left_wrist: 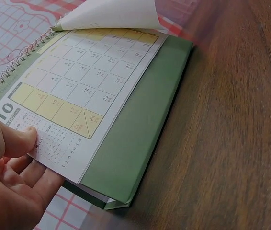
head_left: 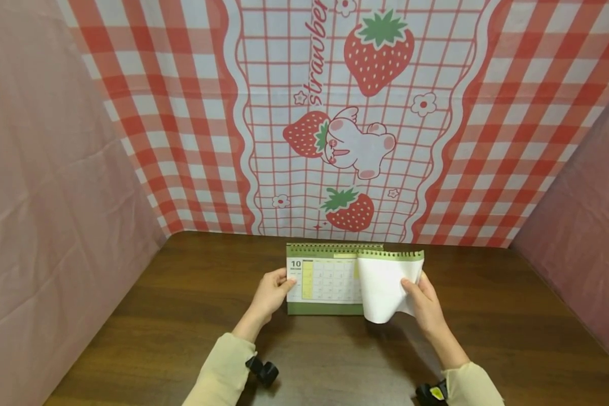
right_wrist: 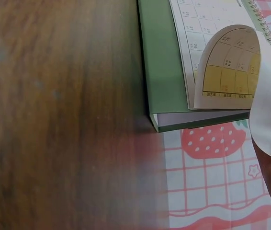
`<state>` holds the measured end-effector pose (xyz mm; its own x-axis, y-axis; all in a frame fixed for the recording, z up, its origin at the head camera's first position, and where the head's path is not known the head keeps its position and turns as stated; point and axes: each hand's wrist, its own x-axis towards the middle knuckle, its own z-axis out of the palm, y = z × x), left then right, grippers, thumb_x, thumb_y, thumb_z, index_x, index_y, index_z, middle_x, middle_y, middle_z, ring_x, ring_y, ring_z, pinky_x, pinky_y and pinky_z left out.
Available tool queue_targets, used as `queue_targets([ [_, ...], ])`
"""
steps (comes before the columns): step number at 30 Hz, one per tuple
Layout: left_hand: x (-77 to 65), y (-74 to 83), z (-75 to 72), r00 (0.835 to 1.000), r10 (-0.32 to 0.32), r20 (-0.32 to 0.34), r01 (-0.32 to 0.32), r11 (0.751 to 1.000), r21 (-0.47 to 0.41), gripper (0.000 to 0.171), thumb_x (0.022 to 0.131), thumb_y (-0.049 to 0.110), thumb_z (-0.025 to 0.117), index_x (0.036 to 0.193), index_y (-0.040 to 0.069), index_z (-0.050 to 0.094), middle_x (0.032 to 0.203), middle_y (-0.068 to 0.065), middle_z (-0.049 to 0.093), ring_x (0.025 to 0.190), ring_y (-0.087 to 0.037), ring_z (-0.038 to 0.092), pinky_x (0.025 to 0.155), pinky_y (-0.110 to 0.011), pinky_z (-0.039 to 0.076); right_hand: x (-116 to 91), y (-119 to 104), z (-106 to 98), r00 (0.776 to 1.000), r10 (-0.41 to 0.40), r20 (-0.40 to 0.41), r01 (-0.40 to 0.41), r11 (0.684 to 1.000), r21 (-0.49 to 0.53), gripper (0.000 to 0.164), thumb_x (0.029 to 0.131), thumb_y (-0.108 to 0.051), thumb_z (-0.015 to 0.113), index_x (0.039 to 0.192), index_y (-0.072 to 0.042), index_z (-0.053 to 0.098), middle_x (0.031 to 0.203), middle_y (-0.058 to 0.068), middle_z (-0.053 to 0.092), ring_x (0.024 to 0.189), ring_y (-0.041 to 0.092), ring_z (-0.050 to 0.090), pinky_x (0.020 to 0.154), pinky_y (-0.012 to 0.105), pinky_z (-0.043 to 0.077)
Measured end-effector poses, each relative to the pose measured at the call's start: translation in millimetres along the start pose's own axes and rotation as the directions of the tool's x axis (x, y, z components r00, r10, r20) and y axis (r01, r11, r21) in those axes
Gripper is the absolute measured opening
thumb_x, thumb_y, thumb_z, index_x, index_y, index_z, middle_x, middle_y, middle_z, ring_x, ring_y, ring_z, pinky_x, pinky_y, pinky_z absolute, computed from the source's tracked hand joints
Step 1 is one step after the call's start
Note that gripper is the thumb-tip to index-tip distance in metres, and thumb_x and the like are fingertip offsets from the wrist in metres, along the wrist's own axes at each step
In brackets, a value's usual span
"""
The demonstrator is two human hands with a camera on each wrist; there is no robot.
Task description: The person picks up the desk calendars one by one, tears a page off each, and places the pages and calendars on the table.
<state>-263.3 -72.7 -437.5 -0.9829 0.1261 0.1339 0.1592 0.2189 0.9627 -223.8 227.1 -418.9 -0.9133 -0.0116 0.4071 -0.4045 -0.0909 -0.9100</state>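
A green desk calendar (head_left: 330, 309) with a spiral binding (head_left: 320, 246) along its top stands on the table, showing a page (head_left: 330, 277) marked 10. My left hand (head_left: 272, 294) grips its left edge, thumb on the printed front and fingers behind, as the left wrist view shows at the thumb (left_wrist: 19, 141). At the right end, my right hand (head_left: 422, 301) pinches a curled calendar page (head_left: 385, 285), its white back facing me. The page's green punched top edge reaches past the calendar's right end. Part of its printed grid (right_wrist: 233, 64) shows inside the curl.
A dark wooden table (head_left: 182, 316) lies under the calendar. Behind it hangs a red-and-white checked cloth (head_left: 335, 84) with strawberries. Pink cloth walls stand at the left (head_left: 66, 197) and right (head_left: 583, 225).
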Motion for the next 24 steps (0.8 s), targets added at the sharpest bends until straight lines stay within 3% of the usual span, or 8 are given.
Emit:
queue_targets([
  [7, -0.2, -0.7, -0.1, 1.0, -0.003, 0.0, 0.003, 1.0, -0.002, 0.026, 0.091, 0.007, 0.051, 0.113, -0.004, 0.059, 0.098, -0.019, 0.067, 0.087, -0.021, 0.064, 0.08, -0.035, 0.051, -1.4, -2.7, -1.6, 0.997, 0.068, -0.024, -0.07, 0.99, -0.123, 0.012, 0.096, -0.01, 0.043, 0.107, -0.012, 0.045, 0.085, -0.01, 0.06, 0.075, 0.003, 0.059, 0.061, 0.023, 0.051],
  [11, 0.1, 0.0, -0.3, 1.0, 0.005, -0.003, -0.005, 1.0, -0.009, 0.026, 0.091, 0.007, 0.051, 0.113, -0.006, 0.058, 0.098, -0.02, 0.067, 0.087, -0.023, 0.064, 0.079, -0.037, 0.051, -1.5, -2.2, -3.1, 0.997, 0.059, -0.049, -0.065, 0.99, -0.126, 0.011, 0.095, -0.011, 0.045, 0.106, -0.012, 0.047, 0.085, -0.011, 0.06, 0.075, 0.002, 0.058, 0.062, 0.021, 0.05],
  [15, -4.8, 9.8, -0.9, 1.0, 0.005, 0.001, -0.005, 1.0, -0.011, 0.026, 0.091, 0.005, 0.051, 0.112, -0.009, 0.058, 0.098, -0.023, 0.066, 0.088, -0.027, 0.064, 0.08, -0.04, 0.051, -2.7, 1.3, -3.0, 0.998, 0.058, -0.024, -0.058, 0.998, -0.008, 0.014, 0.096, -0.009, 0.042, 0.105, -0.018, 0.049, 0.084, -0.01, 0.062, 0.075, 0.003, 0.06, 0.062, 0.021, 0.051],
  [19, -14.9, 27.6, -1.2, 1.0, 0.004, -0.006, -0.004, 1.0, 0.009, 0.025, 0.09, 0.002, 0.049, 0.11, -0.011, 0.057, 0.096, -0.025, 0.065, 0.088, -0.029, 0.063, 0.08, -0.041, 0.05, -3.3, 5.4, -2.2, 0.998, 0.053, 0.026, -0.057, 0.985, 0.161, 0.022, 0.096, -0.004, 0.035, 0.106, -0.018, 0.05, 0.084, -0.007, 0.065, 0.075, 0.005, 0.062, 0.061, 0.024, 0.053],
  [24, -6.3, 11.0, -0.1, 1.0, 0.005, -0.013, -0.005, 1.0, 0.003, 0.024, 0.09, 0.005, 0.051, 0.11, -0.007, 0.059, 0.095, -0.02, 0.067, 0.085, -0.022, 0.064, 0.079, -0.036, 0.051, -1.4, 5.6, -1.5, 1.0, 0.022, -0.009, -0.019, 0.982, 0.188, 0.022, 0.095, -0.002, 0.036, 0.106, -0.016, 0.049, 0.084, -0.006, 0.064, 0.075, 0.006, 0.062, 0.061, 0.023, 0.052],
])
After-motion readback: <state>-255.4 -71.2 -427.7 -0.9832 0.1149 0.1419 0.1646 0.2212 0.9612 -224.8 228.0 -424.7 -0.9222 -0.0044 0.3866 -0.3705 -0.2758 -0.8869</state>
